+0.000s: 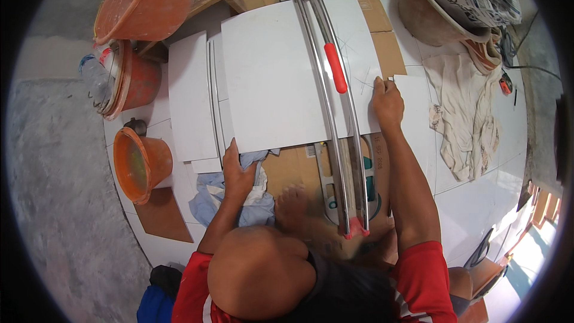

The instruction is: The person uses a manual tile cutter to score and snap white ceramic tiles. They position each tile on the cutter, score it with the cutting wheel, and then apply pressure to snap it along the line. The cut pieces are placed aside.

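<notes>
A large white tile (272,72) lies under the twin chrome rails of a manual tile cutter (327,104), whose red handle (335,69) rests over the tile's right part. Thin pencil-like lines cross the tile's surface there. My left hand (239,174) grips the tile's near left corner, its fingers partly hidden at the edge. At the right edge, my right hand (388,103) is closed around the tile's side. Nearer to me, the cutter's grey and teal base shows beyond the tile, ending in a red end piece (355,227).
Cardboard (293,170) lies beneath the cutter. At left stand orange buckets (143,164), a brown tile piece (162,215) and white tile strips (190,96). A blue-grey cloth (209,194) is by my left wrist. To the right are a cream cloth (466,113) and a large tub (421,18) with sacks.
</notes>
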Demonstrator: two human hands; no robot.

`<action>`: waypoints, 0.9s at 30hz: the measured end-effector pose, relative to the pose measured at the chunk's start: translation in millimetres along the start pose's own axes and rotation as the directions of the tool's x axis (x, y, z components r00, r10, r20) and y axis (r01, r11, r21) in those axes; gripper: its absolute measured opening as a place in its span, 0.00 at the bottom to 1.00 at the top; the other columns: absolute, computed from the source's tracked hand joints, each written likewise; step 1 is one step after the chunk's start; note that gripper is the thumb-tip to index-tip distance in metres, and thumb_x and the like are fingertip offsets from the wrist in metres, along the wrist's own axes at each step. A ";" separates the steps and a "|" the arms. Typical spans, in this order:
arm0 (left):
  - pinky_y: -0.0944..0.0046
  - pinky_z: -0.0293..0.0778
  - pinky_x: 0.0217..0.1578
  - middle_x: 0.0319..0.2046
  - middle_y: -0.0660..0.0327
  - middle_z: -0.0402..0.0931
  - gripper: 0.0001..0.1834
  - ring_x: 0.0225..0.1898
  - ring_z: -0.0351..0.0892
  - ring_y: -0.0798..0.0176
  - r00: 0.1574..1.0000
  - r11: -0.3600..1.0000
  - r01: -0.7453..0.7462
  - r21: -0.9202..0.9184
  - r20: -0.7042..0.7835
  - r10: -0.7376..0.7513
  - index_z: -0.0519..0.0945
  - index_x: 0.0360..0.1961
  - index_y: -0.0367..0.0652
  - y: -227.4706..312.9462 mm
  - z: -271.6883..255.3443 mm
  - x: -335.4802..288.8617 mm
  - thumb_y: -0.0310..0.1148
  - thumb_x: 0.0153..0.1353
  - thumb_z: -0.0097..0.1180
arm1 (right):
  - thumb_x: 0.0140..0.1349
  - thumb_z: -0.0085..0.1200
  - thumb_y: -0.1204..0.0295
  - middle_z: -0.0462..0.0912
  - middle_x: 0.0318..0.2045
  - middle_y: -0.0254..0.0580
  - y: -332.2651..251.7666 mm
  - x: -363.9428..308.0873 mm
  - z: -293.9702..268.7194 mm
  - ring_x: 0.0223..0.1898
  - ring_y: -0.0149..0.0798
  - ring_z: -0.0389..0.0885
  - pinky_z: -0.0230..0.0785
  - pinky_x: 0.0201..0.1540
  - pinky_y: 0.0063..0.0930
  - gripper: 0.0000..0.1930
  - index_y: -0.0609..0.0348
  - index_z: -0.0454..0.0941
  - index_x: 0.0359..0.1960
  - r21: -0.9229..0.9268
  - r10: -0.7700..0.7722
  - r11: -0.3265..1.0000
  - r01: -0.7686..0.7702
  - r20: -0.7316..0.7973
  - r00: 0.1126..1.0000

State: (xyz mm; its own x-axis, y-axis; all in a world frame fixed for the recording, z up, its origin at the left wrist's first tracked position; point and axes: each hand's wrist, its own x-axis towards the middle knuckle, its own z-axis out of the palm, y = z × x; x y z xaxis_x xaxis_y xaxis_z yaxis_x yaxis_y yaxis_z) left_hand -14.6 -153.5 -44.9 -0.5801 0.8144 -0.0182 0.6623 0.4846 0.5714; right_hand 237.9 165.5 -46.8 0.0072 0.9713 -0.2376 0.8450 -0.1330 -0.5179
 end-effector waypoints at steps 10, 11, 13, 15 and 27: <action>0.53 0.65 0.63 0.57 0.44 0.72 0.41 0.60 0.71 0.43 0.986 0.994 0.090 -0.059 0.147 -0.080 0.64 0.69 0.33 16.7 -17.8 8.5 0.25 0.53 0.66 | 0.75 0.40 0.51 0.86 0.42 0.59 -2.3 -9.9 8.5 0.45 0.63 0.84 0.74 0.51 0.51 0.26 0.61 0.77 0.57 -0.119 -0.015 0.993 0.006 -0.078 0.997; 0.55 0.64 0.65 0.58 0.45 0.72 0.41 0.62 0.70 0.45 0.974 0.992 0.113 -0.063 0.202 -0.098 0.64 0.70 0.34 21.8 -27.0 9.2 0.26 0.54 0.66 | 0.75 0.41 0.51 0.86 0.43 0.59 -4.6 -11.0 9.6 0.46 0.62 0.84 0.74 0.51 0.51 0.26 0.61 0.78 0.57 -0.092 -0.012 0.996 0.003 -0.092 0.996; 0.54 0.62 0.66 0.61 0.45 0.70 0.41 0.64 0.69 0.45 0.948 0.923 0.274 -0.270 0.237 -0.212 0.64 0.69 0.33 1.8 -22.1 9.7 0.29 0.55 0.67 | 0.75 0.41 0.51 0.86 0.45 0.60 -5.8 -11.5 11.3 0.47 0.62 0.84 0.74 0.52 0.50 0.26 0.61 0.78 0.57 -0.038 -0.002 0.999 -0.002 -0.120 0.993; 0.53 0.61 0.67 0.62 0.45 0.68 0.40 0.65 0.67 0.45 0.930 0.886 0.334 -0.323 0.264 -0.255 0.65 0.69 0.32 0.0 -23.0 22.3 0.31 0.56 0.66 | 0.74 0.42 0.52 0.85 0.46 0.60 -4.6 -10.0 11.7 0.48 0.62 0.84 0.74 0.53 0.49 0.26 0.61 0.78 0.58 -0.015 0.001 1.000 -0.003 -0.111 0.994; 0.56 0.60 0.67 0.59 0.49 0.70 0.32 0.64 0.67 0.50 0.964 0.925 0.236 -0.298 0.191 -0.185 0.71 0.64 0.36 -8.6 -17.8 17.4 0.25 0.57 0.61 | 0.74 0.50 0.66 0.85 0.40 0.45 -78.9 -117.3 -38.7 0.42 0.38 0.80 0.71 0.54 0.33 0.16 0.67 0.80 0.52 0.544 -0.033 0.820 0.179 -0.266 0.963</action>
State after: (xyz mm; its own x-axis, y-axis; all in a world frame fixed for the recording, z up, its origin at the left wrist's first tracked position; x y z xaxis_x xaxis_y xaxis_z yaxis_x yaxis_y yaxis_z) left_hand -38.8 -149.2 -35.5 -0.5911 0.7565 -0.2799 0.3338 0.5454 0.7689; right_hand 191.1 69.7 53.8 0.1210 0.9926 0.0070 0.4034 -0.0428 -0.9140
